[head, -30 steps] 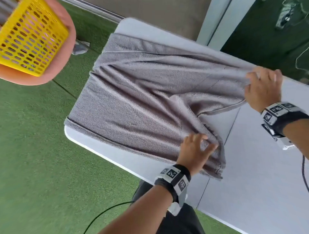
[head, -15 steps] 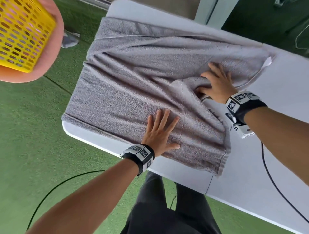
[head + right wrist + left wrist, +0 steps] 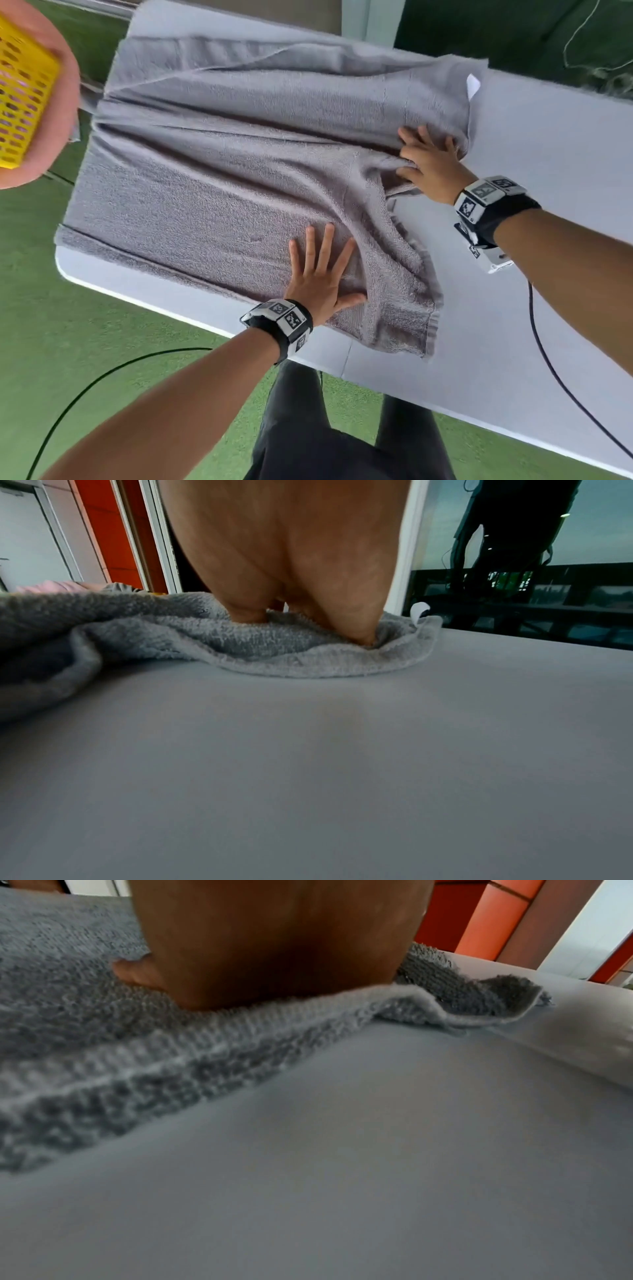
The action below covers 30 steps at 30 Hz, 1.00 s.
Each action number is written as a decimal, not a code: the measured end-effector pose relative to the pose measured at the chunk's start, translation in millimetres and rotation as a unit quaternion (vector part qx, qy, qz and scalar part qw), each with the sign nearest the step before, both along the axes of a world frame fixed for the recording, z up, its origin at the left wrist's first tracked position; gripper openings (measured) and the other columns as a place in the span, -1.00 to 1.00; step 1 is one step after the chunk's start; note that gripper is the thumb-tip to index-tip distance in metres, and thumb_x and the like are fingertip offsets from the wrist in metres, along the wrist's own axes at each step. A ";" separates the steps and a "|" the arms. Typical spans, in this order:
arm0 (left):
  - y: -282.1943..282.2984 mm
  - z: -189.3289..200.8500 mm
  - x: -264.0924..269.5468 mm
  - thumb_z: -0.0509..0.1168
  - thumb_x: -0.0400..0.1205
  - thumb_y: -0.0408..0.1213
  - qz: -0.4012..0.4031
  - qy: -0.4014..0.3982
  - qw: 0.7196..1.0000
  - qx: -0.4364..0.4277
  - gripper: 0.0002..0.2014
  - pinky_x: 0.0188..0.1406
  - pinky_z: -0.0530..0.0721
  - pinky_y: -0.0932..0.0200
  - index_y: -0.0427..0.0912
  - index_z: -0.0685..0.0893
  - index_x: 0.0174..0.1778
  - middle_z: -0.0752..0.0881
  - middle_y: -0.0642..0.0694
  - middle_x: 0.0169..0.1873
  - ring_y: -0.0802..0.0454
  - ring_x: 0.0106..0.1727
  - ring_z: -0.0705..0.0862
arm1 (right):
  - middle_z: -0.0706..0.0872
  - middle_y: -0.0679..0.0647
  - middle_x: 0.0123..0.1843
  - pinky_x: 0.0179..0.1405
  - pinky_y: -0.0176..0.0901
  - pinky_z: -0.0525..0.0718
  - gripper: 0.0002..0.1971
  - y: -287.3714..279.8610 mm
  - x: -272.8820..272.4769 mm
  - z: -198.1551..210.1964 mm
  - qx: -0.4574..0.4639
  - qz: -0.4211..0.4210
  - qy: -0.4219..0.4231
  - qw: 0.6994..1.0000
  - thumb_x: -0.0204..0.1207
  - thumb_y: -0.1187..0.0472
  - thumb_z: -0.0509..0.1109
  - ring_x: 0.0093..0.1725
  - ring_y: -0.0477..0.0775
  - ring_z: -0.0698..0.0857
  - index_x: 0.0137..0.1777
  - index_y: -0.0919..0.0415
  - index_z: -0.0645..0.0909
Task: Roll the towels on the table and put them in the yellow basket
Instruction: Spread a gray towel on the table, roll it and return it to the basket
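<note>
Flat, fingers spread, our left hand [image 3: 320, 274] and right hand [image 3: 430, 164] pressed well apart on the rumpled grey terry towel [image 3: 239, 164] covering the white table [image 3: 548, 308].

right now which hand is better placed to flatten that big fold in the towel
Right, probably. The right hand already rests on the towel where the fold bunches up, by the free edge. The left hand lies flat on smoother cloth near the table edge, pinning it.

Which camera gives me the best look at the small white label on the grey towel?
The head view: the small white label sits in plain sight at the far right corner of the grey terry towel. The right wrist view catches it only as a curled sliver behind the towel's edge. The left wrist view does not show it.
</note>
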<state>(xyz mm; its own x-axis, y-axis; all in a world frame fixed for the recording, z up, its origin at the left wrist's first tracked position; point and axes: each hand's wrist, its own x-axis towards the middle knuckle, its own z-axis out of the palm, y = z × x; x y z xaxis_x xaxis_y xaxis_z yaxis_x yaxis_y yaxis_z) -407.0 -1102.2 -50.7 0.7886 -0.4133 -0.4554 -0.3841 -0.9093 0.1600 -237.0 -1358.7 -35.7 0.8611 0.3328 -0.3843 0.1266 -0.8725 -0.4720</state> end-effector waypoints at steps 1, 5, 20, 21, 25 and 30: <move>-21.0 -0.2 -7.3 -0.13 0.47 0.56 -0.003 -0.003 1.000 0.001 0.01 0.47 -0.17 -0.61 -0.03 -0.20 0.70 -0.31 -0.34 0.64 -0.50 0.60 -0.34 | -0.02 -0.06 0.76 0.57 0.51 -0.23 -0.75 -19.4 -7.0 1.2 0.002 -0.002 0.002 1.000 0.72 0.16 0.24 0.74 0.14 -0.16 0.28 0.30 0.52; -120.9 -1.4 -41.9 -0.15 0.49 0.53 -0.015 -0.008 1.000 0.002 -0.01 0.47 -0.22 -0.61 -0.04 -0.18 0.69 -0.24 -0.34 0.66 -0.51 0.61 -0.28 | -0.04 -0.07 0.76 0.57 0.52 -0.21 -0.75 -115.6 -44.3 2.5 0.000 -0.017 0.005 1.000 0.72 0.16 0.23 0.74 0.13 -0.15 0.28 0.30 0.51; -470.8 21.4 -160.4 0.05 0.56 0.41 -0.091 0.188 0.977 -0.047 -0.03 0.36 -0.53 -0.49 0.06 -0.52 0.53 -0.62 -0.20 0.51 -0.37 0.48 -0.62 | -0.06 -0.07 0.75 0.60 0.49 0.06 -0.71 -450.3 -211.4 12.5 -0.101 -0.200 0.049 0.973 0.68 0.22 0.29 0.71 0.30 0.08 0.32 0.36 0.51; -477.9 26.7 -160.9 0.11 0.58 0.36 -0.088 0.209 0.973 -0.047 -0.02 0.38 -0.51 -0.48 0.07 -0.51 0.53 -0.61 -0.18 0.52 -0.35 0.50 -0.61 | -0.01 -0.08 0.74 0.55 0.49 0.21 -0.74 -453.1 -217.5 14.9 -0.097 -0.222 0.062 0.968 0.66 0.25 0.31 0.67 0.35 0.20 0.29 0.34 0.51; -457.8 46.3 -149.4 0.20 0.67 0.03 -0.044 0.193 0.969 -0.146 -0.25 0.61 -0.15 -0.33 -0.02 -0.04 0.69 -0.15 -0.15 0.69 -0.23 0.67 -0.19 | 0.58 0.18 0.31 0.16 0.07 0.46 -0.65 -431.5 -252.3 34.7 -0.005 -0.343 -0.054 0.938 0.54 0.44 0.27 0.30 0.37 0.60 0.31 0.21 0.49; -354.9 48.7 -135.9 0.25 0.66 -0.18 0.001 0.090 0.976 -0.198 -0.66 0.45 0.42 -0.07 -0.05 0.52 0.37 0.52 -0.02 0.36 0.03 0.40 0.42 | 0.66 0.14 0.21 0.09 -0.23 0.57 -0.74 -361.1 -331.8 58.1 0.061 -0.406 -0.101 0.906 0.61 0.35 0.27 0.12 0.06 0.64 0.27 0.24 0.60</move>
<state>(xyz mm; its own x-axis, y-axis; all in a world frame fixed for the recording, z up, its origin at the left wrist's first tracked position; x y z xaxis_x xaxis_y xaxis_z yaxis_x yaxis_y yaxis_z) -542.9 -1457.1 -1.9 0.7120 -0.5829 -0.3915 -0.3159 -0.7639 0.5627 -568.8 -1719.7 22.4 0.8900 -0.4126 -0.1940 -0.4389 -0.6602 -0.6094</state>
